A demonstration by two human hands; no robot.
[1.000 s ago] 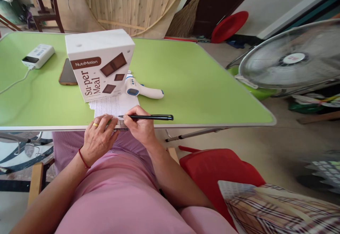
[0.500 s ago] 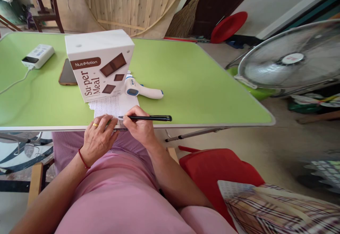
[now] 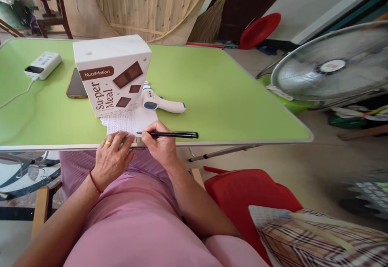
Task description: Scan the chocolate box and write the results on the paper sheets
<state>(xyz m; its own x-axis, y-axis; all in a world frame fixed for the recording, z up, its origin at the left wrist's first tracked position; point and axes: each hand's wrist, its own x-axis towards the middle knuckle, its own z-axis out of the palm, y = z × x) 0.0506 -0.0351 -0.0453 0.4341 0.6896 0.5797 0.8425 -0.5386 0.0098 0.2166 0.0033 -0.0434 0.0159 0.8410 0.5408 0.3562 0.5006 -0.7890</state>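
My right hand grips a black pen, its tip at the near part of a written sheet of paper. Beside it my left hand, with a gold ring and a red wrist cord, lies with its fingers stretched over the paper's near end at the table edge. Some small flat thing shows between the hands at that edge; what it is I cannot make out. On the paper's far part stands a white NutriMotion box. A white and blue infrared thermometer rests right of the box, touching the paper.
On the green table, a phone lies partly behind the box, and a white power bank with a cable sits farther left. A large fan stands to the right. Below is a red chair with a checked bag.
The pen has shifted very slightly to the right in my right hand's grip. My left hand stays in place on the paper. The view has moved a little.
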